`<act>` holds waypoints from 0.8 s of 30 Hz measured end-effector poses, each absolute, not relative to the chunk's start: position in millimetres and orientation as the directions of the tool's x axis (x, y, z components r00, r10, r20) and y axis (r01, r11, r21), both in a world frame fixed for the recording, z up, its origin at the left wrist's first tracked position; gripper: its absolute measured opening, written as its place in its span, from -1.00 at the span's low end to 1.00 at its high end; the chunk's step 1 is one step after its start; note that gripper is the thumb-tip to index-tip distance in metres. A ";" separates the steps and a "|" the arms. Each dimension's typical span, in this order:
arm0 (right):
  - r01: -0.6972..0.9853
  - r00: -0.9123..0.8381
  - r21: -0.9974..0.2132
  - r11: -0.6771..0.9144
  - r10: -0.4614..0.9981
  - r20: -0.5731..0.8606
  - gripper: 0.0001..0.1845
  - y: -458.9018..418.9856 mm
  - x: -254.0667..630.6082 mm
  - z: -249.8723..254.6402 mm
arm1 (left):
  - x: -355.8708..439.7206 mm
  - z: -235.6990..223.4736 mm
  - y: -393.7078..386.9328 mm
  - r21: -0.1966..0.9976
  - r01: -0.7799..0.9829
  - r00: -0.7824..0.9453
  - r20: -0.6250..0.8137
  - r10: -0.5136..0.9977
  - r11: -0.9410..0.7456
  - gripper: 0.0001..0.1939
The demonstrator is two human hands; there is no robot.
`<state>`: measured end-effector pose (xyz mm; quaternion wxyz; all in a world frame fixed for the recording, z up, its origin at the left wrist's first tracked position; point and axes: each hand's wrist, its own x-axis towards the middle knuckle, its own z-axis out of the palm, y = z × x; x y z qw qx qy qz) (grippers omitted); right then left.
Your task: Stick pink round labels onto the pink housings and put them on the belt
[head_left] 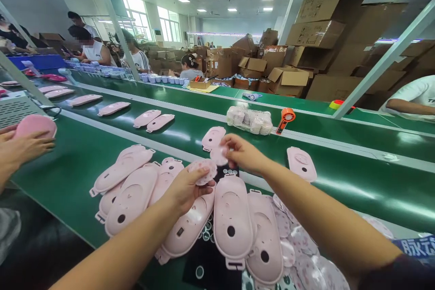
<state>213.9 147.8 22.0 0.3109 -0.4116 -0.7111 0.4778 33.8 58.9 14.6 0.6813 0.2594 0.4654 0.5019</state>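
Your left hand (185,190) pinches pink disc (204,171) at edge, fingers partly closed. Your right hand (243,154) holds second disc (218,156) between thumb and fingers, just beside first, above black sheet (226,172). Pink shells (233,217) lie on green counter (340,195) beneath both forearms. Co-worker's hand (23,149), far left, holds pink piece (36,127).
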 end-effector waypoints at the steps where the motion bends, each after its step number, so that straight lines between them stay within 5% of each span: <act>1: 0.333 -0.414 -0.921 0.200 0.909 0.048 -0.86 166.4 211.1 18.8 | 31.5 15.4 58.9 0.819 -0.451 0.037 -0.379 0.925 0.354 -0.85; 6: 0.620 -0.254 -0.761 0.193 0.966 0.038 -0.79 264.2 185.4 -13.4 | 19.6 22.1 49.2 0.810 -0.495 -0.036 -0.381 0.924 0.315 -0.84; 12: 0.864 -0.306 -0.391 0.316 0.948 0.090 -0.76 304.4 164.3 -50.9 | -2.6 29.4 30.6 0.797 -0.531 -0.079 -0.385 0.920 0.287 -0.70; 17: 0.863 -0.475 -0.128 0.488 0.872 0.121 -0.77 311.6 179.6 -60.6 | -5.9 45.9 30.6 0.815 -0.524 -0.178 -0.389 0.904 0.248 -0.82; 24: 0.812 -0.583 0.054 0.581 0.811 0.052 -0.76 329.9 188.8 -51.4 | -5.0 55.5 42.0 0.856 -0.469 -0.220 -0.351 0.910 0.217 -0.87</act>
